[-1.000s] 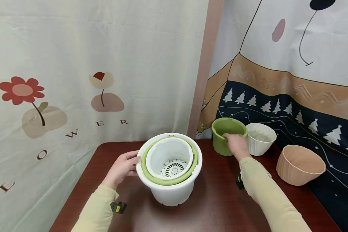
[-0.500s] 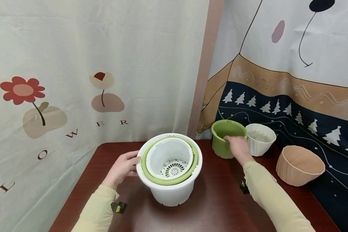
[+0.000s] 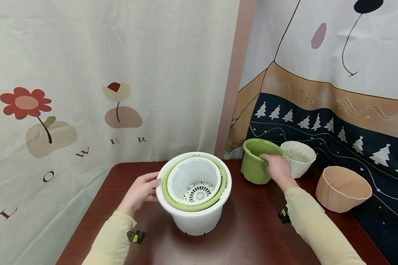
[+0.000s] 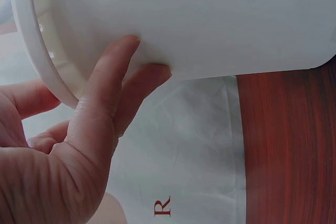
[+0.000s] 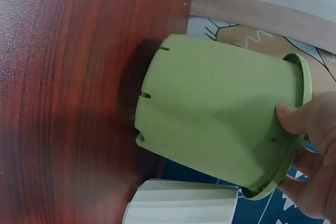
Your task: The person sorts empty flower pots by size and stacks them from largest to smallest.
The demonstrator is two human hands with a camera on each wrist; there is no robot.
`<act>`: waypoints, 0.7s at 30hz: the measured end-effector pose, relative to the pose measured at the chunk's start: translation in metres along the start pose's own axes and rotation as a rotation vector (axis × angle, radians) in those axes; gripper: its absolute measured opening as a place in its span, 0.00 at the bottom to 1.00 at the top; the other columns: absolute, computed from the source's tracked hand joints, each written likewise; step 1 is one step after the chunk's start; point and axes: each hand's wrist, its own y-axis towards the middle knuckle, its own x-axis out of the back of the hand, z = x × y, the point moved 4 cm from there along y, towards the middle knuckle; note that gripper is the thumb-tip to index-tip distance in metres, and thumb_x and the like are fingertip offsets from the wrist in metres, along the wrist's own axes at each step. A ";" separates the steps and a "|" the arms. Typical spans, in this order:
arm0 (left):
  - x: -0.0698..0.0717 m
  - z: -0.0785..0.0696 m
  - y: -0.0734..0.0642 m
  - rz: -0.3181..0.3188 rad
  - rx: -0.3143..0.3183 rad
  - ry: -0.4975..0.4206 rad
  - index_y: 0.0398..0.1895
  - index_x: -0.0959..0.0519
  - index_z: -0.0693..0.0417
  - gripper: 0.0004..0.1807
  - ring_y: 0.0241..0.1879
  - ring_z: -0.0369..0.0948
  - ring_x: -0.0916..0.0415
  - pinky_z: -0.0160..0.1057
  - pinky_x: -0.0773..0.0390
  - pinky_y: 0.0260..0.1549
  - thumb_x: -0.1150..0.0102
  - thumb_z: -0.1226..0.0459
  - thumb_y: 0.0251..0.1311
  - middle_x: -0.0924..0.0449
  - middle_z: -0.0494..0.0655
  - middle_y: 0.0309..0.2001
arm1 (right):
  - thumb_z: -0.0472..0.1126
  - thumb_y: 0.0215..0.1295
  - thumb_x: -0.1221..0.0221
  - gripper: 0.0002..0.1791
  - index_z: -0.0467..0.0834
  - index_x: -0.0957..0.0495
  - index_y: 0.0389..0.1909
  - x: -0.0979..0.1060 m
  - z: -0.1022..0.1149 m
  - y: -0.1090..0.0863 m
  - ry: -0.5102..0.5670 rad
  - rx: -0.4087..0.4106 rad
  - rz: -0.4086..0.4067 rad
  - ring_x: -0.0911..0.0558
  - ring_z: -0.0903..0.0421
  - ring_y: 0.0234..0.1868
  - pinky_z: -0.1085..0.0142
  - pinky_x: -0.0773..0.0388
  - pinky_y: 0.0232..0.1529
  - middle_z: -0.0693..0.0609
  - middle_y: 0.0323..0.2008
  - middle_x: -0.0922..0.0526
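A large white flower pot [image 3: 197, 221] stands on the table, with a green-rimmed pot [image 3: 194, 208] and a smaller white pot [image 3: 199, 170] nested inside it. My left hand [image 3: 140, 192] holds the large pot's left rim; in the left wrist view two fingers [image 4: 107, 69] press its outer wall [image 4: 226, 19]. At the back right, my right hand [image 3: 278, 168] pinches the near-right rim of a green flower pot [image 3: 254, 167], thumb outside. That pot leans slightly; whether its base touches the table is unclear. The right wrist view shows notches along the green pot's [image 5: 220, 103] base.
A white fluted pot [image 3: 298, 158] stands right beside the green one. Farther right, a peach fluted pot [image 3: 338, 191] sits at the table's right side. Printed curtains [image 3: 172, 73] hang behind the dark red table [image 3: 245, 228] and along its right side.
My right hand has drawn the green pot a little toward me, and the pot now leans slightly. The left hand and the nested pots have stayed in place.
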 end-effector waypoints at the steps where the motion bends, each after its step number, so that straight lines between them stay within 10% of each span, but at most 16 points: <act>1: 0.000 0.000 0.000 0.002 0.000 0.000 0.70 0.36 0.69 0.27 0.35 0.45 0.15 0.47 0.14 0.34 0.48 0.65 0.72 0.18 0.60 0.49 | 0.28 0.58 0.39 0.22 0.46 0.18 0.53 0.000 -0.001 -0.001 0.008 -0.006 0.001 0.18 0.38 0.39 0.46 0.22 0.31 0.39 0.42 0.15; 21: 0.001 0.002 0.002 -0.019 0.018 0.004 0.70 0.34 0.66 0.26 0.36 0.46 0.15 0.47 0.15 0.35 0.48 0.65 0.72 0.19 0.60 0.50 | 0.31 0.61 0.37 0.18 0.49 0.18 0.51 0.032 0.010 -0.014 0.136 0.009 -0.082 0.19 0.41 0.34 0.50 0.25 0.23 0.39 0.42 0.15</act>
